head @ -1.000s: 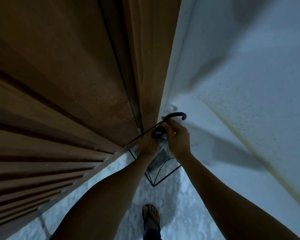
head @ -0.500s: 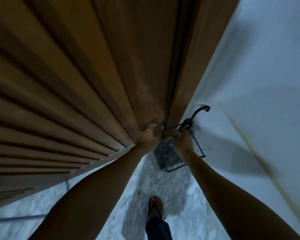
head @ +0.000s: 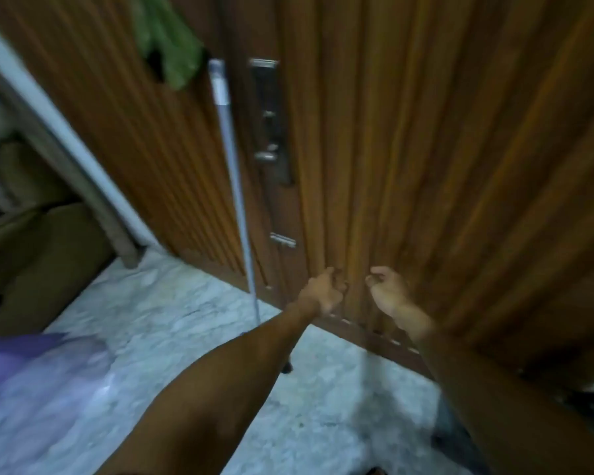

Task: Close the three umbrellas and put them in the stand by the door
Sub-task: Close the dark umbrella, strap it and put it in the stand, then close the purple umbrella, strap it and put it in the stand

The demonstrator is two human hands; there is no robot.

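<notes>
Evidently both hands are empty at this moment. The left hand [head: 323,291] and the right hand [head: 386,292] hang side by side, held out toward the foot of the ribbed wooden door [head: 426,149], fingers loosely curled and touching nothing that can be made out; motion blur keeps the fingertips soft, so how near they come to the wood cannot be told.

At the near left a purple umbrella [head: 31,378] lies on the marble floor [head: 186,313], its canopy spread wide, so it appears unclosed. The stand by the door is not in view. A thin pale pole [head: 234,186] leans against the door beside the lock plate [head: 271,121], and a green cloth [head: 167,42] hangs high on the far left of the door.

By my judgement the umbrella will be light but awkward while open: soft, slippery fabric over thin ribs that bend if squeezed. The canopy is a poor place to hold it. Better to take the shaft or handle in one hand, neither of which shows here, and draw the runner down with the other before carrying it over.
</notes>
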